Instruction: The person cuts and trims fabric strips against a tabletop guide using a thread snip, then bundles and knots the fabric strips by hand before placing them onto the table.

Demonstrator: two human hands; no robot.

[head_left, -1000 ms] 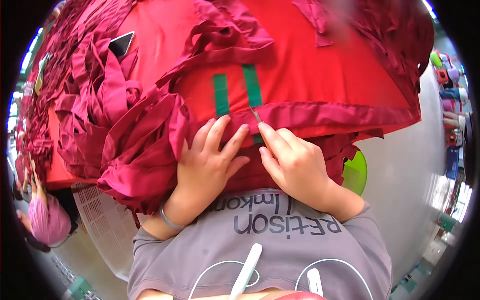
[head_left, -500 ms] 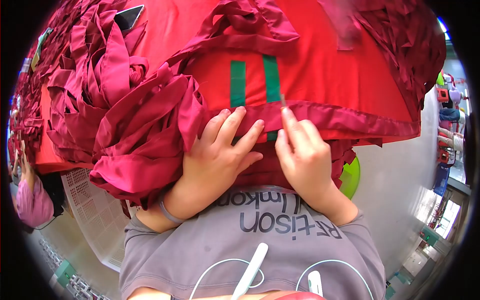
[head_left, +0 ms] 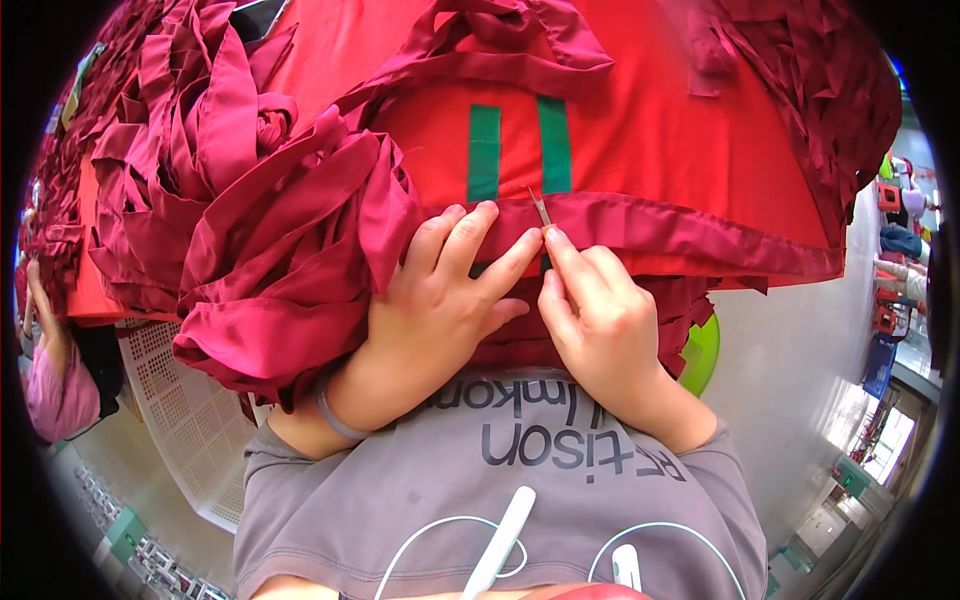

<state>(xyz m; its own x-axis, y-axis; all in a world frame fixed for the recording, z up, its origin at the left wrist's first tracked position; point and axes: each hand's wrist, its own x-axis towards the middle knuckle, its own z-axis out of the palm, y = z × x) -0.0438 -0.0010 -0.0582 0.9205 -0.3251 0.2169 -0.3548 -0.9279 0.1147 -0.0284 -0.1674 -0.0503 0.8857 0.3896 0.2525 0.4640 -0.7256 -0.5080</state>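
Observation:
A dark red fabric strip (head_left: 690, 228) lies across a bright red cloth (head_left: 640, 140), below two green tape strips (head_left: 484, 150). My left hand (head_left: 440, 285) rests on the strip with its fingers spread, holding nothing. In a pinch of thumb and fingers, my right hand (head_left: 600, 310) holds a small seam ripper (head_left: 541, 208), its forked tip pointing up and left over the strip's upper edge. The right index fingertip is close beside the left index fingertip. Beside my left hand is a big heap of dark red strips (head_left: 290, 240).
More dark red strips (head_left: 830, 90) are piled at the upper right. A phone (head_left: 258, 18) lies at the upper left. Below the cloth are a white perforated basket (head_left: 190, 420) and a green round object (head_left: 701, 355). Another person's pink sleeve (head_left: 62, 393) shows at the far left.
My right hand has moved slightly left with the seam ripper, whose forked tip now shows clearly near the left fingertips. My left hand has hardly moved. The view has shifted slightly.

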